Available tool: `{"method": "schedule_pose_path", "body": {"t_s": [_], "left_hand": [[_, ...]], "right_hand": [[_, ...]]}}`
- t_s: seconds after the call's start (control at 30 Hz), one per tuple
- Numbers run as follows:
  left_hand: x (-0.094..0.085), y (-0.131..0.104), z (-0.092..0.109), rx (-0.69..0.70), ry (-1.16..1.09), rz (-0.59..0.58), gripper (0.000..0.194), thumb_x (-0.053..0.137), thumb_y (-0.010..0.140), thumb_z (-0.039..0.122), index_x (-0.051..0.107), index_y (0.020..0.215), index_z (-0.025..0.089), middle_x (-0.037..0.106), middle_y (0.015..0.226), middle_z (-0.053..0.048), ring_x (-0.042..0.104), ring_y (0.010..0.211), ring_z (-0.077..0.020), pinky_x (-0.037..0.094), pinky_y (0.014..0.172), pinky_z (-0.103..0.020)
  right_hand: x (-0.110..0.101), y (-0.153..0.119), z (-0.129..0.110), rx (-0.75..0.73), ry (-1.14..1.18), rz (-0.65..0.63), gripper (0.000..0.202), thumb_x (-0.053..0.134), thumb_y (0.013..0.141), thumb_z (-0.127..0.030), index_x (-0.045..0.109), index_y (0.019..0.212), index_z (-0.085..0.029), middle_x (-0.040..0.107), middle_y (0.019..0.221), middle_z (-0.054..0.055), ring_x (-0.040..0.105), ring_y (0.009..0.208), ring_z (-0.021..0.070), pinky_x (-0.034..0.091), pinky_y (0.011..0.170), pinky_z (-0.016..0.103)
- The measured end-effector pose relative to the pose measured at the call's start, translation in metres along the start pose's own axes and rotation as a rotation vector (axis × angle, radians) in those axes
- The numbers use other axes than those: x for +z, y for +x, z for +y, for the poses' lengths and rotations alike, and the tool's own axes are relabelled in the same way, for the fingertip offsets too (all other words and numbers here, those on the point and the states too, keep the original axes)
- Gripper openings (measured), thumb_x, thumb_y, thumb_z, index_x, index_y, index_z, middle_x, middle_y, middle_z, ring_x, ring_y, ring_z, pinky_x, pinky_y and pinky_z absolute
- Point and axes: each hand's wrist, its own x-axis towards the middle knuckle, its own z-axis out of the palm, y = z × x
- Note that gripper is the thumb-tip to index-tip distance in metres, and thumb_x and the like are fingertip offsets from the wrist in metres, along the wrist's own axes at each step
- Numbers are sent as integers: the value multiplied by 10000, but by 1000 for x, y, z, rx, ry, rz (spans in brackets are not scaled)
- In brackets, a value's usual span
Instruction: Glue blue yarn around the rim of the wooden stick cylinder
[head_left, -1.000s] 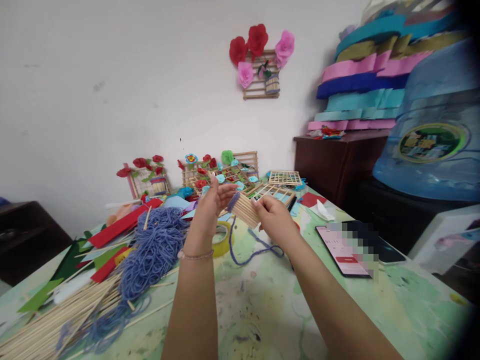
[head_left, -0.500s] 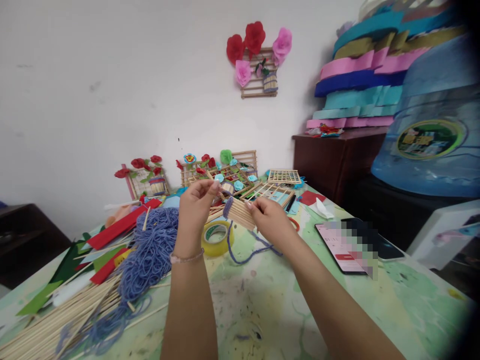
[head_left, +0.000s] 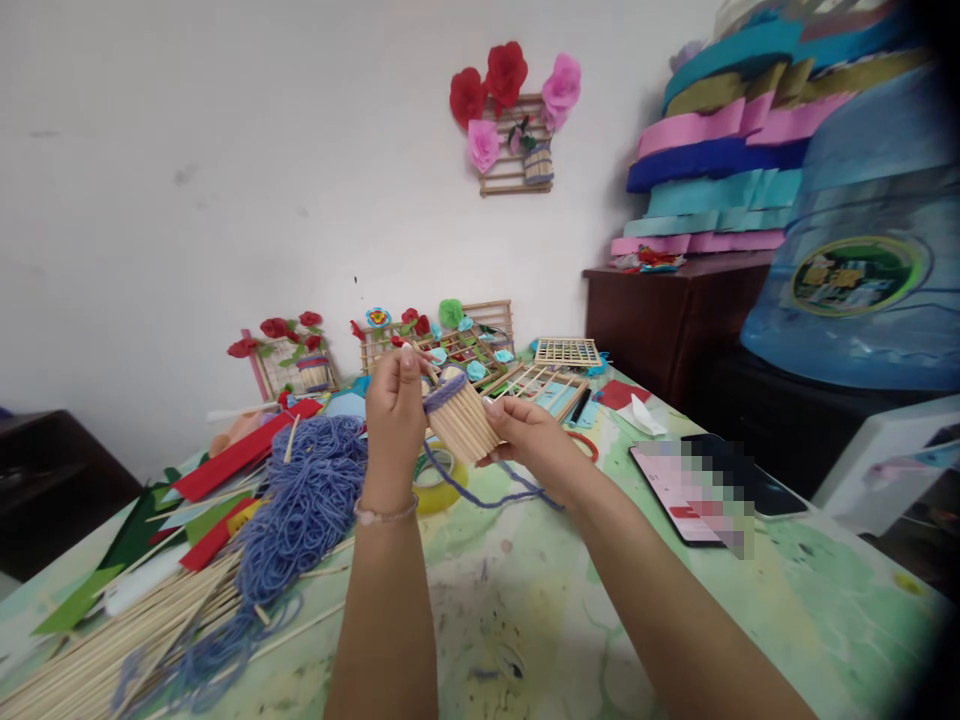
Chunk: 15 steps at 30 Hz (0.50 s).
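A small basket of pale wooden sticks [head_left: 463,425] is tilted in front of me, with purple-blue yarn [head_left: 445,392] wound round its upper edge. My right hand [head_left: 529,435] is closed on its lower right side, thumb on the front. At the upper left rim is my left hand [head_left: 397,395], its fingers closed and touching the edge; the fingertips are partly hidden. A yarn tail [head_left: 480,504] hangs from the basket's left side and loops across the table. Behind the hands, a roll of yellow tape [head_left: 442,492] is partly covered.
Left on the patterned table [head_left: 540,610] lie a heap of blue yarn [head_left: 307,500], loose sticks [head_left: 142,630] and red paper [head_left: 247,450]. Stick frames with paper flowers [head_left: 450,335] stand at the back. Phones [head_left: 675,500] and a large water bottle [head_left: 855,250] are on the right.
My left hand has come down and right, from apart to touching the basket's rim. The basket has turned, showing more of its front and rim, and now covers part of the tape.
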Motion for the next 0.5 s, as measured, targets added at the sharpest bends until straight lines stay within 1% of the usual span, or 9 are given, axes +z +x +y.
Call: {"method": "schedule_pose_path", "body": {"t_s": [0.07, 0.13, 0.17, 0.2, 0.27, 0.33, 0.37, 0.5], "left_hand": [[0, 0, 0, -65, -30, 13, 400, 478, 869, 496, 559, 648, 173, 520, 609, 11, 470, 572, -103, 366, 559, -207], [-1, 0, -2, -141, -65, 23, 424, 493, 851, 523, 553, 620, 174, 428, 499, 35, 365, 456, -89, 281, 453, -210], [-2, 0, -2, -159, -87, 16, 417, 511, 839, 528, 550, 617, 176, 393, 472, 43, 328, 429, -86, 246, 428, -214], [-2, -1, -3, -165, -108, -1, 406, 526, 831, 526, 550, 621, 180, 374, 459, 47, 312, 416, -86, 228, 417, -217], [-2, -2, -2, -158, -142, -42, 391, 535, 828, 521, 546, 626, 187, 360, 452, 49, 309, 411, -89, 228, 415, -219], [0, -4, -1, -144, -139, -72, 385, 537, 830, 514, 544, 627, 187, 370, 465, 44, 320, 422, -91, 242, 425, -219], [2, -5, 0, -143, -132, -83, 384, 539, 830, 512, 543, 628, 186, 372, 471, 43, 323, 428, -91, 246, 430, -219], [7, -7, 3, -154, -118, -154, 386, 542, 832, 504, 537, 625, 178, 385, 487, 39, 330, 441, -88, 250, 437, -216]], "right_hand": [[-1, -4, -1, 25, 45, -132, 335, 626, 738, -497, 526, 741, -177, 579, 738, 3, 585, 650, 116, 537, 639, 277], [-3, -6, -2, 38, -5, -254, 348, 609, 754, -515, 550, 757, -173, 574, 718, 1, 579, 609, 109, 527, 616, 267], [-4, -6, -2, 34, -52, -288, 357, 588, 771, -526, 562, 756, -170, 566, 700, -2, 566, 579, 101, 515, 592, 254], [-5, -6, -3, 16, -96, -288, 371, 564, 786, -538, 573, 757, -168, 560, 690, -4, 549, 554, 92, 500, 569, 240], [-6, -4, -3, -53, -134, -203, 400, 529, 801, -561, 585, 754, -168, 561, 696, -3, 528, 544, 81, 471, 549, 219], [-5, -2, -4, -125, -107, -83, 409, 532, 790, -575, 582, 752, -171, 567, 709, -4, 518, 551, 76, 450, 545, 209], [-4, -1, -4, -150, -86, -44, 405, 547, 780, -574, 579, 750, -172, 564, 701, -8, 512, 550, 75, 441, 542, 208], [-3, 1, -3, -187, -65, 22, 378, 610, 753, -534, 549, 681, -167, 508, 598, -40, 456, 506, 64, 388, 506, 197]]}}
